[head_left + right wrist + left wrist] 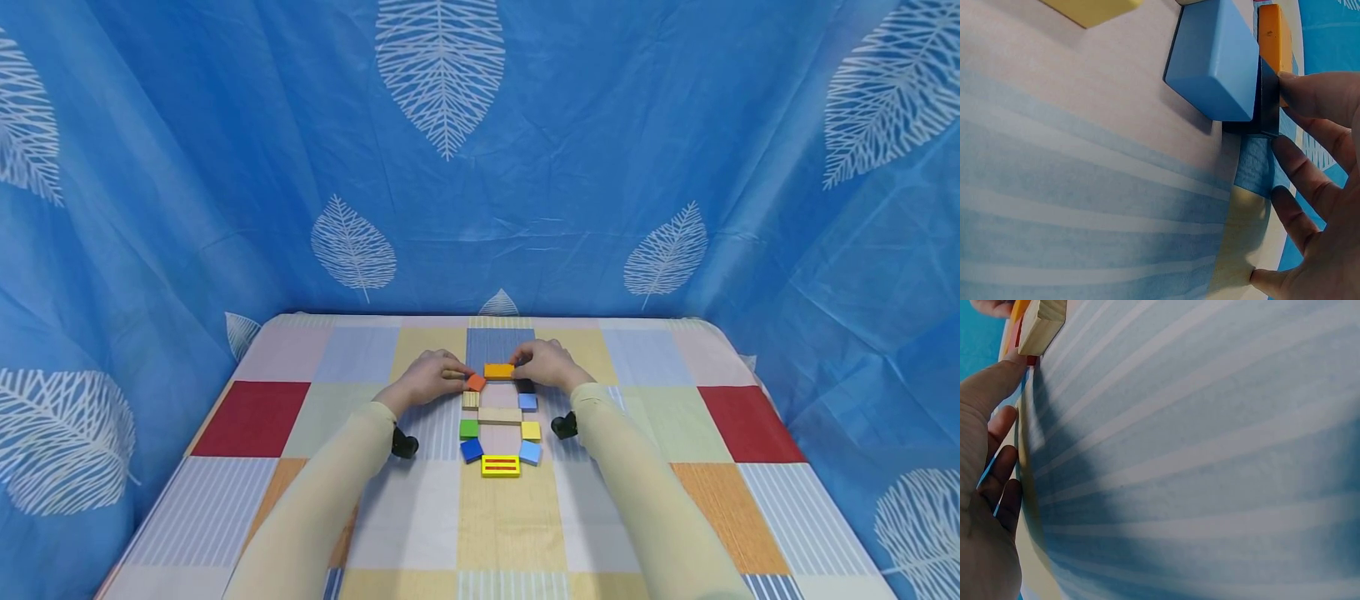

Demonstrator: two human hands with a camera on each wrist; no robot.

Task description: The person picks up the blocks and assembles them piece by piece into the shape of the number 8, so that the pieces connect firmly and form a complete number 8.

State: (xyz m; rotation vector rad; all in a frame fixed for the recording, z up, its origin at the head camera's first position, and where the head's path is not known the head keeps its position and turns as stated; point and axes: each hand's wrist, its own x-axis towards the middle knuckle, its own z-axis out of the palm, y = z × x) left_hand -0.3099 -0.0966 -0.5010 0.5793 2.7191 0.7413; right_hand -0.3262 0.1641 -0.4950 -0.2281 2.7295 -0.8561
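Observation:
In the head view, my left hand (429,379) is at the upper left of a ring of blocks, its thumb and index finger pinching an orange-red block (476,382). My right hand (549,365) pinches the right end of the yellow-orange block (498,372) at the top of the ring. The right wrist view shows its thumb on that block (1272,37) and its other fingers loosely spread. Beside them lies a black block (524,386), partly covered by the hand. A wooden block (1043,326) largely hides the orange-red block in the left wrist view.
A plain wooden bar (499,416) crosses the ring. Green (468,429), dark blue (472,450), light blue (529,452) and yellow (531,431) blocks form its sides. A yellow block with red stripes (500,466) lies at the bottom. The patchwork cloth (420,517) covers the table.

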